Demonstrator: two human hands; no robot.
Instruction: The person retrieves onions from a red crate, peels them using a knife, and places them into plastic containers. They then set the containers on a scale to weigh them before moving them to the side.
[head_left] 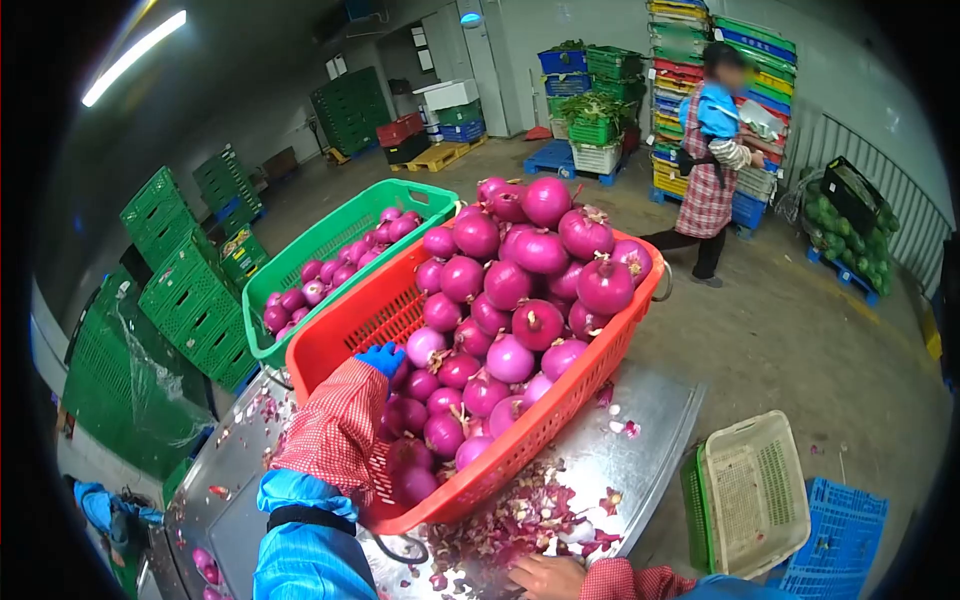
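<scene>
My left hand (pixel 382 358), in a blue glove, reaches into the near-left part of a red plastic crate (pixel 345 335). Its fingers curl over a red onion (pixel 400 376) at the edge of the heap; the palm side is hidden. Purple-red onions (pixel 508 285) fill the crate, piled above its rim at the far right end. Below the crate, my bare right hand (pixel 548 578) lies on the metal table (pixel 660 420) with its fingers stretched out, beside loose onion skins (pixel 540 505). Part of that hand is cut off by the lower frame edge.
Behind the red crate stands a green crate (pixel 262 335) with more onions. A pale crate (pixel 755 490) and a blue pallet (pixel 840 535) are on the floor at right. Stacked green crates (pixel 200 310) stand at left. A person in a checked apron (pixel 710 195) walks at the back right.
</scene>
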